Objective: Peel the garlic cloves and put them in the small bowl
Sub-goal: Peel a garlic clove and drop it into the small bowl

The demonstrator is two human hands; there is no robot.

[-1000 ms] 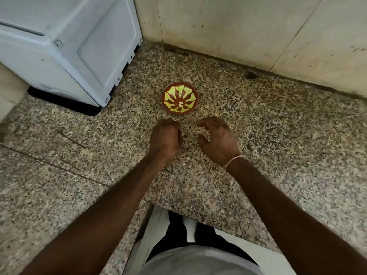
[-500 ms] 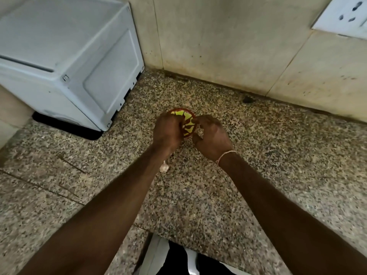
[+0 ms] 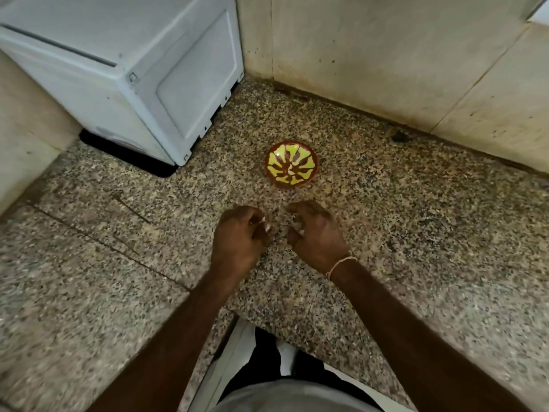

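A small red bowl (image 3: pixel 291 164) with a yellow petal pattern sits on the speckled stone counter (image 3: pixel 416 233). What lies in the bowl is hard to tell against the pattern. Both hands hover just in front of it, a short gap apart. My left hand (image 3: pixel 237 239) has its fingers curled, and small pale bits of garlic (image 3: pixel 263 223) show at the fingertips. My right hand (image 3: pixel 316 233), with a thread band at the wrist, has loosely curled fingers and nothing plainly held between them.
A white appliance (image 3: pixel 142 84) stands at the back left of the counter. Tiled walls (image 3: pixel 386 55) close the back and the corner. The counter's front edge (image 3: pixel 267 319) runs just below my forearms, with my body behind it.
Both hands were over the bowl half a second ago; they have drawn back toward me and moved slightly apart. The bowl is uncovered again.
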